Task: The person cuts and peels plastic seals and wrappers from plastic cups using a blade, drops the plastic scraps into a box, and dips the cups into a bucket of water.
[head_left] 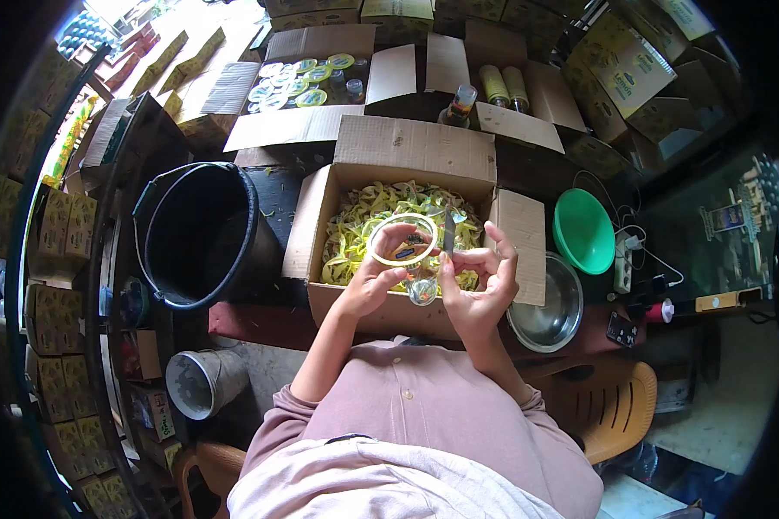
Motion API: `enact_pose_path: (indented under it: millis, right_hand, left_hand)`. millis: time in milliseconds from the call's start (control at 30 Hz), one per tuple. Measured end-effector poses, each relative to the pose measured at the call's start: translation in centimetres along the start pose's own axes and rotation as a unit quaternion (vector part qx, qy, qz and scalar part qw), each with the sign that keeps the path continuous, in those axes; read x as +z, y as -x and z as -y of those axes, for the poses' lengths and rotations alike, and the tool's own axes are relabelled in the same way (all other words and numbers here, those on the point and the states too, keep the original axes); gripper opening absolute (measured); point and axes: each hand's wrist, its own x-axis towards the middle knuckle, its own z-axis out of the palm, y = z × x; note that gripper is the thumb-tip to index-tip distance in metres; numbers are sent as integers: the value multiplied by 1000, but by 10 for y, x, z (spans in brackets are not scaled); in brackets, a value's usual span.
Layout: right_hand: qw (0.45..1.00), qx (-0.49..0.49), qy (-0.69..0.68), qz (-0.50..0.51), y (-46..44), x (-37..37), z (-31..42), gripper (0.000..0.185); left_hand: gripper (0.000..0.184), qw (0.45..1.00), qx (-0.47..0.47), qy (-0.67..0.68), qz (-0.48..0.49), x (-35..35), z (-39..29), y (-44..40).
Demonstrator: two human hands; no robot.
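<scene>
My left hand [374,281] is closed round the side of a clear container [422,291] with a round yellow-green rim, tilted so that its open-looking ring faces up toward me. A small dark label shows through it. Between the thumb and fingers of my right hand [480,290] is a knife [448,232], its narrow blade pointing up and standing close to the container's rim. Both hands are over an open cardboard box [415,143], which is full of curled yellow-green strips [355,227].
A black bucket [253,208] stands left of the box. To the right are a green bowl [590,229] and a metal bowl [550,307]. Behind, one carton [290,125] holds round-lidded containers, and a bottle [459,105] stands beside another carton [528,131]. A power strip [625,264] lies at right.
</scene>
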Motion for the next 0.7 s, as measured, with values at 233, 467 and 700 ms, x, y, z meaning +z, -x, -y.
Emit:
enact_pose_path:
  millis: [233,467,700]
  right_hand:
    - [1000,-19,2,-4,5,5,1,53]
    - [998,-59,27,-27,8,7,0,59]
    - [995,-78,57,-29,6,9,-1,58]
  left_hand:
    - [60,1000,5,-18,-4,2,-2,0]
    - [58,1000,7,0,-27,5,-2,0]
    - [62,994,68,-73,-31,10,0,-3]
